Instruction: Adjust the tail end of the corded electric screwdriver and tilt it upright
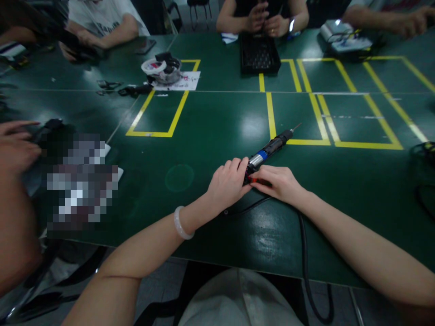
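Note:
An electric screwdriver lies slantwise on the green table, its thin bit pointing away to the upper right. Its body is black and silver with a blue band. My left hand is closed around the tool's rear end, a pale bracelet on that wrist. Close against it, my right hand pinches at the same rear end, where a small red-orange glow or part shows between the fingers. What exactly the right fingertips grip is hidden. A black cable runs from under my hands over the table's front edge.
Yellow tape marks rectangles on the green table. Across from me are a black tray by a person's hands, tape rolls on paper, and a grey device. Another person's arm is at the left.

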Demonstrator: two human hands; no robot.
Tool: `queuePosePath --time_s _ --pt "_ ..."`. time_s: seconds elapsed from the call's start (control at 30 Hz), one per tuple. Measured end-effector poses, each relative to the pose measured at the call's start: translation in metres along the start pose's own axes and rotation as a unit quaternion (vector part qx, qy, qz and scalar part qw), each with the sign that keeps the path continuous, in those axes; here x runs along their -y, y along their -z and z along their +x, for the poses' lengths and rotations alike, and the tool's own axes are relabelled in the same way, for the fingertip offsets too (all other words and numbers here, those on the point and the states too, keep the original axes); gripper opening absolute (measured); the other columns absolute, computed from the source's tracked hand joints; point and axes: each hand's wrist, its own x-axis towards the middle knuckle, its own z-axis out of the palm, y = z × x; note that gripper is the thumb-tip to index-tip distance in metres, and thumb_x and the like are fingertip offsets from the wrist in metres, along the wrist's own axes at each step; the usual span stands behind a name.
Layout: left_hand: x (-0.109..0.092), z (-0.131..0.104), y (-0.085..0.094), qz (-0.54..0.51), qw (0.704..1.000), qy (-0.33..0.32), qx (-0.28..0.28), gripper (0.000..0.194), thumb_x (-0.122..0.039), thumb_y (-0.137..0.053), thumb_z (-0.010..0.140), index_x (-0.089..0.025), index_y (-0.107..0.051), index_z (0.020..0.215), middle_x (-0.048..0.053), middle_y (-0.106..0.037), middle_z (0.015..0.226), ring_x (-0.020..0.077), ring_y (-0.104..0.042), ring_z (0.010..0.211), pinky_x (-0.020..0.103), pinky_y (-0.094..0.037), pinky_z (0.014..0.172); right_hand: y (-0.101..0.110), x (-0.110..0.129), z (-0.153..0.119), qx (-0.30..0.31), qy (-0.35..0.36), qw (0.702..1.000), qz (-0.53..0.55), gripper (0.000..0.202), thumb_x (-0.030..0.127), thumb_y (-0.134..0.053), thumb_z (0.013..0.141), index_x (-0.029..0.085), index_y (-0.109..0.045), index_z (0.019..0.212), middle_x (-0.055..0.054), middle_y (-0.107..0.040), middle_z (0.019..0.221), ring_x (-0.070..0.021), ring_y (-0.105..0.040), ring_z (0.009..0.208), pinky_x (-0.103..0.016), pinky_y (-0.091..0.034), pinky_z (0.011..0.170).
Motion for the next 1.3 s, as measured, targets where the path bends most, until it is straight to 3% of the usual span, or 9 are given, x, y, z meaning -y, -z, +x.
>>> queuePosePath --time_s 0.1,0.23,0.37,0.53,0.63,0.7,0.83,1.07,1.3 --pt "0.000 0.000 0.001 0.009 1.000 -0.005 0.008 0.076 -0.058 -0.067 0.090 -0.015 -0.040 0.146 0.015 -0.059 0.126 0.0287 -0.060 0.109 0.036 -0.050 0.083 0.003 0.000 -0.001 0.029 0.047 0.997 -0.051 0.023 0.038 -0.055 0.101 0.022 -0.072 0.102 -0.009 -0.072 0.091 -0.0205 -0.067 0.084 -0.031 -0.048 0.072" --pt "0.001 0.001 0.002 0.014 1.000 -0.002 0.020 0.091 -0.065 -0.071 0.083 -0.012 -0.038 0.149 0.016 -0.058 0.128 0.0293 -0.060 0.109 0.037 -0.051 0.084 0.007 0.002 -0.001 0.048 0.079 0.991 -0.096 0.030 0.041 -0.053 0.101 0.020 -0.074 0.106 -0.009 -0.072 0.087 -0.0200 -0.066 0.079 -0.031 -0.048 0.071" --pt "0.000 0.001 0.000 0.013 1.000 0.005 0.017 0.083 -0.063 -0.064 0.090 -0.012 -0.039 0.150 0.016 -0.059 0.128 0.0292 -0.060 0.110 0.036 -0.051 0.083 0.007 0.005 0.000 0.033 0.077 0.993 -0.087 0.030 0.038 -0.053 0.101 0.019 -0.076 0.106 -0.009 -0.072 0.085 -0.0198 -0.066 0.077 -0.032 -0.048 0.070" --pt "-0.002 0.001 -0.004 0.008 1.000 0.015 -0.006 0.061 -0.049 -0.056 0.099 -0.013 -0.042 0.147 0.015 -0.060 0.125 0.0279 -0.061 0.108 0.037 -0.050 0.083 0.005 -0.001 0.000 0.004 -0.027 0.998 0.055 0.028 0.038 -0.055 0.099 0.020 -0.073 0.111 -0.005 -0.071 0.081 -0.0159 -0.063 0.067 -0.028 -0.047 0.066" --pt "-0.003 0.001 -0.004 0.008 1.000 0.016 -0.016 0.058 -0.047 -0.057 0.099 -0.015 -0.043 0.145 0.016 -0.061 0.124 0.0282 -0.061 0.107 0.038 -0.049 0.083 0.005 -0.010 0.000 -0.038 -0.122 0.978 0.166 0.030 0.043 -0.055 0.099 0.020 -0.070 0.111 0.000 -0.064 0.069 -0.0139 -0.058 0.058 -0.026 -0.045 0.059" --pt "-0.002 0.003 -0.003 0.012 0.999 0.023 -0.018 0.057 -0.045 -0.059 0.098 -0.015 -0.044 0.144 0.016 -0.061 0.123 0.0284 -0.061 0.106 0.039 -0.049 0.083 0.006 -0.016 0.000 -0.060 -0.164 0.957 0.231 0.034 0.049 -0.055 0.098 0.019 -0.069 0.100 0.001 -0.061 0.064 -0.0135 -0.056 0.054 -0.026 -0.043 0.054" --pt "0.006 0.007 -0.003 0.029 0.999 0.040 -0.019 0.054 -0.040 -0.057 0.099 -0.014 -0.044 0.145 0.016 -0.061 0.124 0.0292 -0.060 0.107 0.039 -0.048 0.085 0.006 -0.019 0.002 -0.066 -0.188 0.943 0.268 0.036 0.052 -0.058 0.096 0.018 -0.069 0.090 0.001 -0.059 0.062 -0.0126 -0.055 0.053 -0.025 -0.042 0.053" --pt "0.048 0.016 -0.002 0.061 0.994 0.089 -0.011 0.058 -0.041 -0.049 0.102 -0.011 -0.040 0.150 0.021 -0.058 0.127 0.0326 -0.058 0.109 0.040 -0.047 0.088 0.005 -0.018 0.003 -0.055 -0.193 0.944 0.262 0.031 0.044 -0.059 0.096 0.016 -0.070 0.089 0.001 -0.058 0.062 -0.0119 -0.055 0.054 -0.024 -0.043 0.055" --pt "0.129 0.025 0.004 0.090 0.974 0.208 -0.007 0.061 -0.045 -0.043 0.102 -0.005 -0.041 0.148 0.026 -0.056 0.130 0.0404 -0.056 0.116 0.046 -0.046 0.094 0.004 -0.019 0.004 -0.043 -0.183 0.953 0.238 0.026 0.036 -0.057 0.096 0.015 -0.071 0.090 0.002 -0.059 0.061 -0.0114 -0.056 0.054 -0.024 -0.042 0.055"
